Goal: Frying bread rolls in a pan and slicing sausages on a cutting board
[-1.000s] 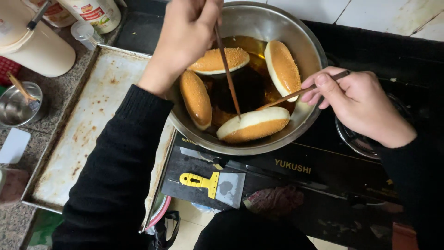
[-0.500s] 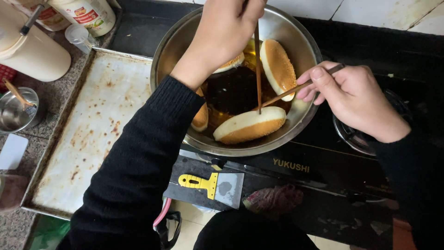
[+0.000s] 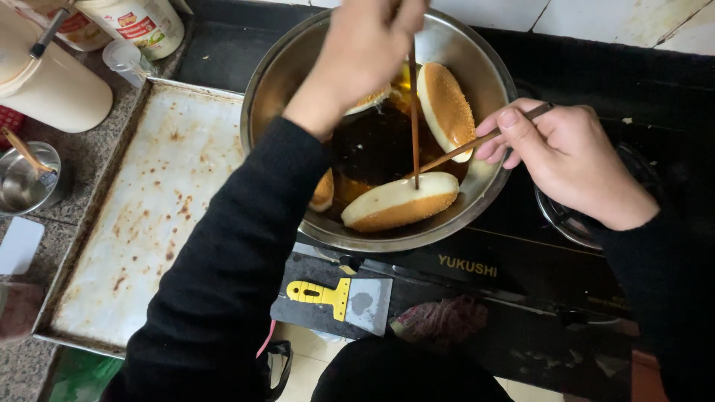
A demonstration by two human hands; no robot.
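**Hands with sticks over frying buns**

Hands work above a metal bowl [image 3: 477,59] of dark oil. The left hand [image 3: 369,48] reaches across from the left in a black sleeve, fingers closed around a thin brown stick [image 3: 414,112] held nearly upright, its tip touching the bun at the bowl's near side. The right hand [image 3: 566,160] comes in from the right, thumb and fingers pinched on a second stick [image 3: 462,147] that slants down into the bowl toward the same spot.

The near bun [image 3: 402,202] lies tilted against the bowl's front wall, pale face up and browned crust below. Another bun [image 3: 445,110] leans on the right wall, golden and speckled. Two more are partly hidden under the left arm: one [image 3: 370,99] at the far side, one [image 3: 322,192] at the left.

The bowl sits on a black stove [image 3: 521,260]. In front of it lies a yellow-handled scraper [image 3: 342,296]. To the left a stained baking tray [image 3: 141,216] rests on the speckled desk [image 3: 78,160], with a cream jug [image 3: 52,82], a small steel cup [image 3: 26,179] and a white jar [image 3: 145,22] beyond it.
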